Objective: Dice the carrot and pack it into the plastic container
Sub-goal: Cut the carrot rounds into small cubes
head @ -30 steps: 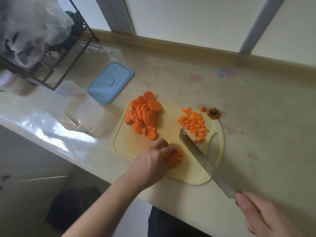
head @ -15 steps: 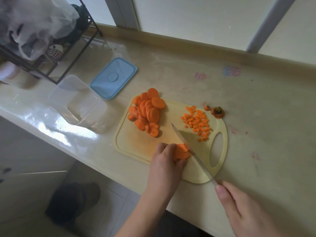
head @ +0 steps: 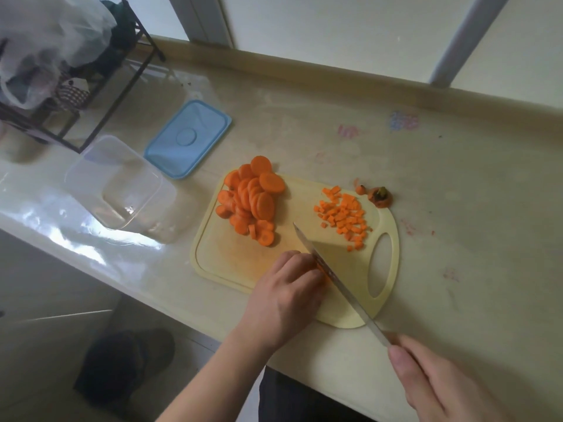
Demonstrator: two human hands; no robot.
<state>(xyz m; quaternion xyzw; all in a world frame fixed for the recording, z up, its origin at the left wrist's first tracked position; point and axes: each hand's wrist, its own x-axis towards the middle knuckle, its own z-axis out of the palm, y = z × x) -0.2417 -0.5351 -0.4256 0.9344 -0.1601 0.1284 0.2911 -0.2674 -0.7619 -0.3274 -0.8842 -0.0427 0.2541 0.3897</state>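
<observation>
The head view, the only one, looks down on a pale worktop (head: 457,208) with a yellow cutting board (head: 213,257) at its near edge. The left hand (head: 289,296) has its fingers curled over a small stack of carrot slices (head: 323,273), most of it hidden under the fingertips. The right hand (head: 432,382) grasps the handle of the knife (head: 332,275), whose blade lies against the stack just beside the left fingertips.

The step in hand looks like dicing: this stack is being cut, while a heap of round slices (head: 253,202) waits at the board's far left and a patch of finished dice (head: 344,217) lies at its far right. The carrot top (head: 379,197) sits off the board just beyond the dice. The clear plastic container (head: 118,184) stands to the left with no carrot in it, its blue lid (head: 187,138) lying beside it, so packing is not begun. The next move calls for short, even strokes with the left fingertips tucked back from the edge.

Against the frame a second ago, the knife has come down from above the board onto the stack, and the right hand has drawn closer. The heap, dice and container lie as they did.
</observation>
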